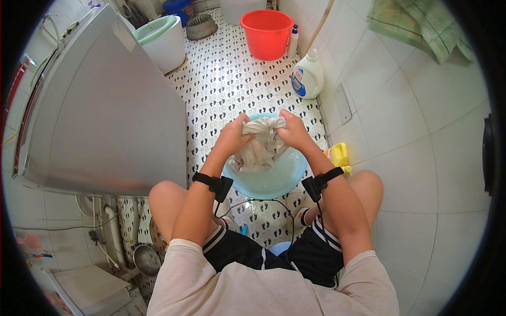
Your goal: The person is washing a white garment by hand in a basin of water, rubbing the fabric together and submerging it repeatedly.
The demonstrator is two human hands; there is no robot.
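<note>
Both my hands grip a wet, pale garment (258, 150) over a light blue basin (302, 171) of cloudy water. My left hand (233, 136) is closed on the left end of a bunched upper fold, and my right hand (294, 130) is closed on its right end. Between them the cloth is stretched and slightly twisted. Its lower part hangs down to the water at the basin's left side. What kind of garment it is I cannot make out.
A white detergent jug (308, 76) stands by the right wall, near a red bucket (268, 36). Beside my right knee is a yellow bottle (339, 154). A large grey metal cabinet or appliance (116, 116) rises at the left. Black cables hang from my arm straps.
</note>
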